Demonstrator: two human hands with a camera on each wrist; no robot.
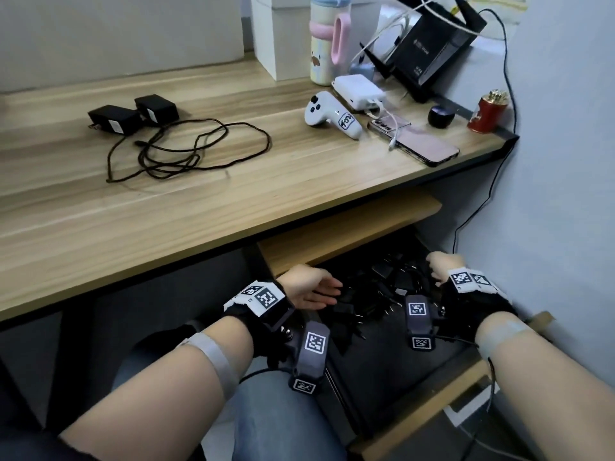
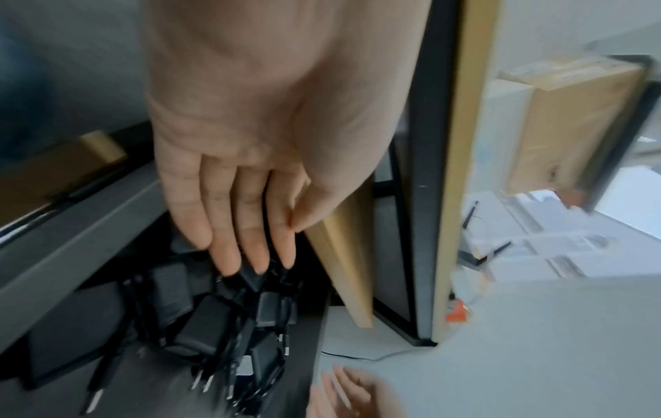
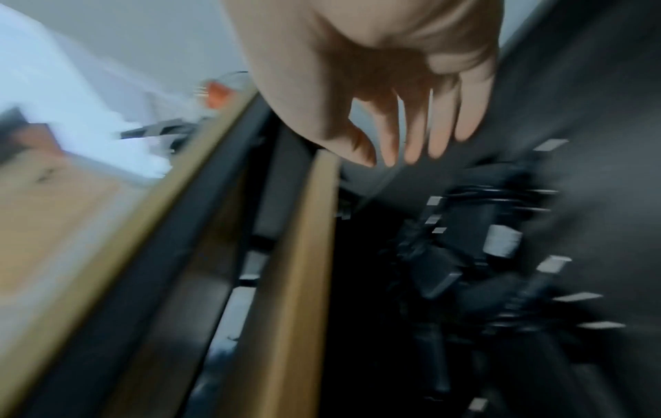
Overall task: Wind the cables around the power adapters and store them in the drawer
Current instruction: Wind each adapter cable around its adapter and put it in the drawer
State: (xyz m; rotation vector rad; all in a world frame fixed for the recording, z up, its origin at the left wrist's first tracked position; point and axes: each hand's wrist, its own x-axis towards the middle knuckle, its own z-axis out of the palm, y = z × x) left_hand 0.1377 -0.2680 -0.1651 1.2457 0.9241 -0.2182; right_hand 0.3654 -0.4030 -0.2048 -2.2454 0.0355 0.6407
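Two black adapters (image 1: pixel 133 114) lie on desk, cables (image 1: pixel 186 149) loose. Open drawer (image 1: pixel 416 407) holds tangled black adapter pile (image 1: pixel 382 294) beneath left fingers (image 2: pixel 229 243).

Head looks down; blurry wrist views apparently share the drawer (image 1: pixel 416 404).

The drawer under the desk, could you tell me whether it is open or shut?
Open: the drawer is pulled out, its pile of adapters exposed.
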